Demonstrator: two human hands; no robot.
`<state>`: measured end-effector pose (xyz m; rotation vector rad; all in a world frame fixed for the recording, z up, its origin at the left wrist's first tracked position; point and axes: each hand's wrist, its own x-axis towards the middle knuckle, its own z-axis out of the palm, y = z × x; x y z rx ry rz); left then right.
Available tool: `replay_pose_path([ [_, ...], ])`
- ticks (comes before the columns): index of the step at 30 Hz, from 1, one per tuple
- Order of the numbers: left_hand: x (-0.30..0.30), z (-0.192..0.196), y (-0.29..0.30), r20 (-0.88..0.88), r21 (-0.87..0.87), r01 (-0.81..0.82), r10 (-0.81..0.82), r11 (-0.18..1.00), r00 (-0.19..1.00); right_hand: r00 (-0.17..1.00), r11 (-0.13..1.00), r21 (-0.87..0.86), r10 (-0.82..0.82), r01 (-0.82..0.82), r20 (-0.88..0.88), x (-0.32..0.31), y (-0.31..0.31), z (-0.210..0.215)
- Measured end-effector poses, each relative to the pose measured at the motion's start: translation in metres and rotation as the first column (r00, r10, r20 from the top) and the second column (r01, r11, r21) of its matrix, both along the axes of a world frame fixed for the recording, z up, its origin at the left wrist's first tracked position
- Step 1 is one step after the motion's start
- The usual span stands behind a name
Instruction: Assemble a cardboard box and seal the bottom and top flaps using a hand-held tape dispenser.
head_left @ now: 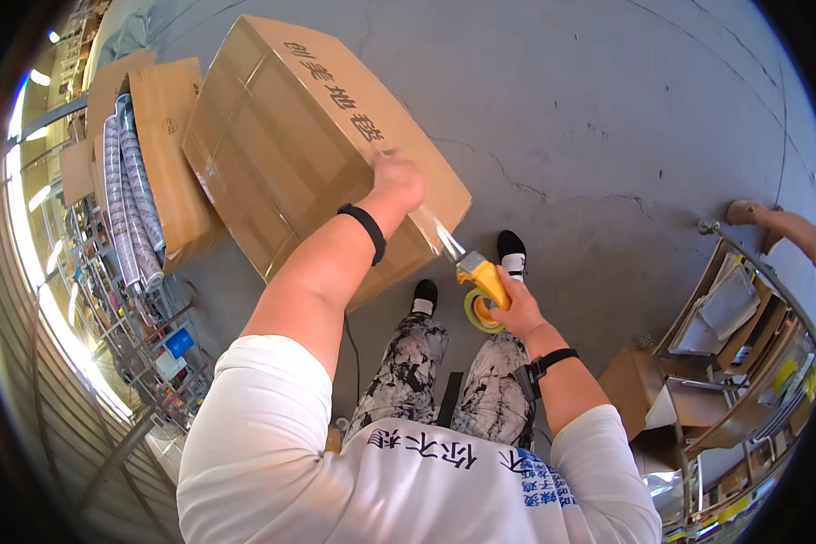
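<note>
The right hand (515, 313) is clamped on a yellow tape dispenser (480, 283) near the knees. Clear tape (440, 238) stretches up to the left hand (397, 184), pressed flat on the closed cardboard box (308, 145) on the floor (607, 109). Sealing looks underway, unfinished.

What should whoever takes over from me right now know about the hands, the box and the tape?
Left hand: pressed flat on the box, at its near top edge.
Right hand: gripping the yellow tape gun.
A clear tape strip runs taut from the gun to the box edge by the left hand.
Box: closed, tilted on the concrete floor, in front of the feet.
Done: tape started at that edge.
Left: tape not yet cut.
</note>
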<state>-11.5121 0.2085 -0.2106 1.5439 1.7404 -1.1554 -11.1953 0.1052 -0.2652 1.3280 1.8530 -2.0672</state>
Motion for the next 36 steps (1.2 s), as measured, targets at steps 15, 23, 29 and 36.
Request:
replay_pose_path([
  [15,-0.126,0.045,-0.168,0.435,0.713,-0.209,-0.188,0.669,0.88,0.651,0.458,-0.623,-0.751,0.634,0.11,-0.103,-0.094,0.007],
  [23,-0.106,0.046,-0.284,0.391,0.318,0.01,-0.14,0.948,0.91,0.403,0.31,-0.598,-0.915,0.739,0.025,-0.113,-0.009,0.006],
  [29,-0.074,0.022,-0.279,0.282,0.372,-0.013,-0.1,0.928,0.954,0.382,0.352,-0.549,-0.922,0.758,-0.064,-0.099,-0.046,-0.012],
  [36,-0.07,0.018,-0.276,0.214,0.454,0.093,-0.21,0.886,0.954,0.498,0.538,-0.438,-0.84,0.72,-0.213,-0.12,-0.174,-0.017],
])
